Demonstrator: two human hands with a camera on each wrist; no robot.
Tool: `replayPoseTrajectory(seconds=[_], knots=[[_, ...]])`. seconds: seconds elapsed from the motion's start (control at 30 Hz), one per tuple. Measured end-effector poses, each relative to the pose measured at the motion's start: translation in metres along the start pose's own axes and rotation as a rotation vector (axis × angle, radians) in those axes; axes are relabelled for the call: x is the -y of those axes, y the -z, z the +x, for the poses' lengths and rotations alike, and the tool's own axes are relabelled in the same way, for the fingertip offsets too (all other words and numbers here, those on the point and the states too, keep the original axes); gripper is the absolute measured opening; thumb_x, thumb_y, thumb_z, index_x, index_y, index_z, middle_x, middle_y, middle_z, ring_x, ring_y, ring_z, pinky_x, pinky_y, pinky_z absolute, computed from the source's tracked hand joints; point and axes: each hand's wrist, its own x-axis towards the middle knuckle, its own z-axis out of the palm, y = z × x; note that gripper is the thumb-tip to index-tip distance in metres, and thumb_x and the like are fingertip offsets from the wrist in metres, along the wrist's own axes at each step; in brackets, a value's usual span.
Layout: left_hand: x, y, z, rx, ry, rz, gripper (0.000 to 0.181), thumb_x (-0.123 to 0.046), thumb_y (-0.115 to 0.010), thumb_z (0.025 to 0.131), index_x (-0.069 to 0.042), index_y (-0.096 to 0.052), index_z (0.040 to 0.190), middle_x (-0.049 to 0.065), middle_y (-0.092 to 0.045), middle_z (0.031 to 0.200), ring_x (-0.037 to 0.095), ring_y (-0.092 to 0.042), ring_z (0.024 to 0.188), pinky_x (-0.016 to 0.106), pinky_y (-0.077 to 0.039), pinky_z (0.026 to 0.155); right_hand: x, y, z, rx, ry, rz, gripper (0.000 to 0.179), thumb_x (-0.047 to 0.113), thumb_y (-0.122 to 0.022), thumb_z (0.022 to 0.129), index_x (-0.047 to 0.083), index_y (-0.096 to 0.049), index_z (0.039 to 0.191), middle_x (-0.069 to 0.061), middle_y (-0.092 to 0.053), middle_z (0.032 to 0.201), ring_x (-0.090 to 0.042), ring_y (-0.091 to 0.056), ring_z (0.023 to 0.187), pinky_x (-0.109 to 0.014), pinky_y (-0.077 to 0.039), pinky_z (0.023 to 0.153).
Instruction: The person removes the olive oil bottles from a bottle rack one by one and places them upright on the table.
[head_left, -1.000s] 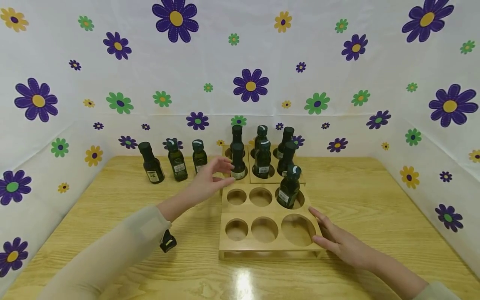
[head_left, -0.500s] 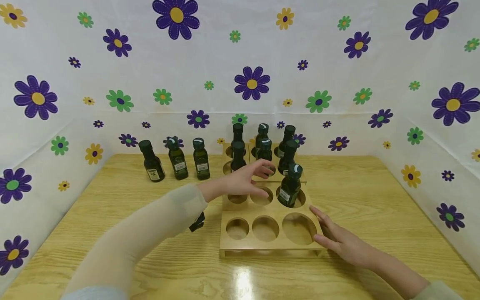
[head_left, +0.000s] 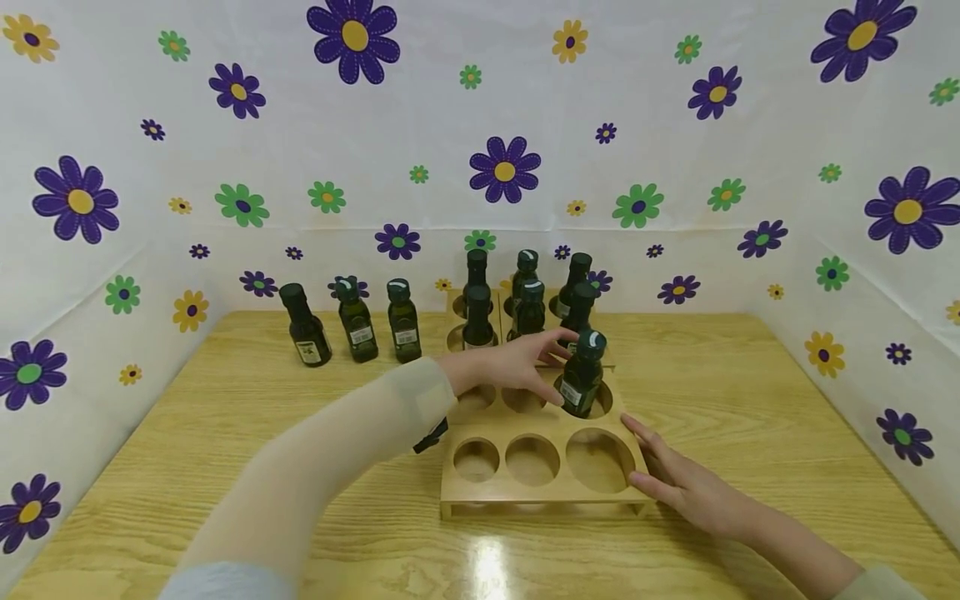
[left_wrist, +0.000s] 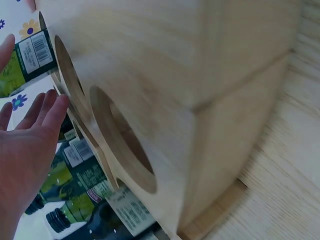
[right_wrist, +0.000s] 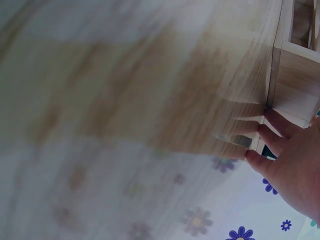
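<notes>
My left hand reaches over the stepped wooden rack, thumb and fingers spread toward a dark green glass bottle. That bottle leans slightly in the right hole of the third row. In the left wrist view, the labelled bottle lies between thumb and fingers, with gaps showing. My right hand rests along the rack's right side, its fingers fairly straight. In the right wrist view, the right fingertips meet the tabletop beside the rack's wall.
Several more dark bottles stand in the rack's two back rows. Three others, including a long-necked bottle, stand on the wooden table at back left. A flower-printed white cloth encloses the back and sides. A black device hangs under my left wrist.
My left hand has moved rightward from the left bottle of the second row, across the rack, to the third-row bottle. My right hand keeps its place against the rack.
</notes>
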Motion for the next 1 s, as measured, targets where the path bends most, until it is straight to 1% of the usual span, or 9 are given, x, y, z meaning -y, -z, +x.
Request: replayPoseTrajectory(seconds=[0.07,0.27,0.5,0.63,0.8,1.0], knots=[[-0.001,-0.003,0.005,0.005,0.004,0.011,0.087,-0.002,-0.077,0.082,-0.008,-0.024,0.150,0.016,-0.038,0.146,0.027,-0.041,0.134,0.025,-0.035,0.106,0.000,0.000,0.000,0.000,-0.001,0.001,0.066,0.029,-0.046,0.105,0.018,-0.007,0.157,-0.025,-0.016,0.156,-0.046,-0.030,0.135,-0.059,-0.031,0.102],[-0.001,-0.008,0.012,0.004,0.060,0.018,0.089,-0.002,-0.074,0.085,-0.008,-0.016,0.153,0.017,-0.034,0.151,0.028,-0.037,0.137,0.026,-0.035,0.107,0.000,-0.001,0.000,0.010,-0.006,0.008,0.066,0.029,-0.045,0.105,0.019,-0.007,0.157,-0.025,-0.015,0.157,-0.046,-0.030,0.135,-0.059,-0.031,0.102],[0.000,-0.010,0.014,0.002,0.050,-0.001,0.085,0.000,-0.070,0.088,-0.007,-0.017,0.153,0.018,-0.033,0.151,0.027,-0.036,0.138,0.028,-0.034,0.108,0.000,-0.001,0.000,0.008,-0.010,0.007,0.066,0.029,-0.045,0.105,0.017,-0.007,0.157,-0.025,-0.014,0.157,-0.046,-0.029,0.135,-0.059,-0.031,0.102],[-0.001,-0.010,0.014,0.002,0.047,-0.017,0.084,-0.001,-0.069,0.089,-0.006,-0.016,0.153,0.019,-0.037,0.149,0.027,-0.038,0.136,0.028,-0.034,0.108,-0.001,0.000,0.000,0.014,-0.006,0.017,0.066,0.028,-0.044,0.105,0.018,-0.005,0.157,-0.024,-0.013,0.157,-0.046,-0.028,0.136,-0.059,-0.031,0.102],[0.000,-0.011,0.015,0.001,0.032,-0.034,0.077,-0.001,-0.069,0.089,-0.006,-0.022,0.150,0.018,-0.043,0.144,0.027,-0.043,0.133,0.028,-0.036,0.106,-0.001,0.000,0.000,0.019,0.000,0.019,0.066,0.028,-0.044,0.105,0.017,-0.005,0.157,-0.024,-0.012,0.157,-0.046,-0.028,0.135,-0.058,-0.031,0.102],[0.001,-0.010,0.016,-0.004,0.011,-0.055,0.064,0.002,-0.068,0.089,-0.007,-0.032,0.140,0.017,-0.052,0.135,0.026,-0.051,0.125,0.027,-0.041,0.102,-0.001,0.000,0.000,0.010,-0.005,0.004,0.066,0.028,-0.044,0.105,0.017,-0.006,0.157,-0.024,-0.013,0.157,-0.047,-0.030,0.135,-0.060,-0.030,0.102]])
